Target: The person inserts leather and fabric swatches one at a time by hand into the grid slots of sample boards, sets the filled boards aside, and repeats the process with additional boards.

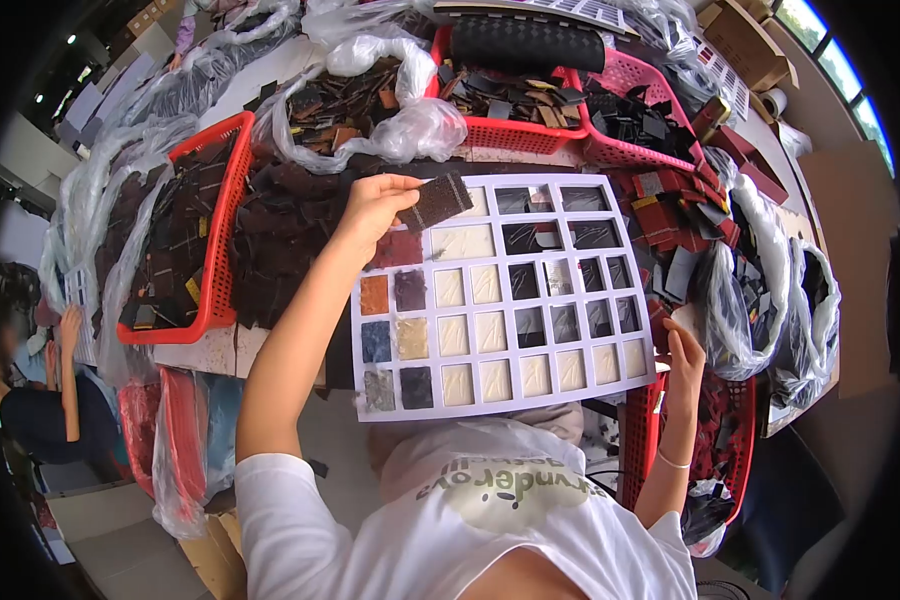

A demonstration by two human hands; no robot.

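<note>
Shirt (400, 530) is at board (505, 300)'s near side, dark swatch (438, 203) is pinched at one end by left hand (382, 207) over board's far-left corner and could be dropped or skewed by that tilted hold, while grip of right hand (684, 358) beside board's right edge can't be told.

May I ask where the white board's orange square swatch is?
In the head view, the orange swatch sits in the board's left column, above the blue square swatch.
</note>
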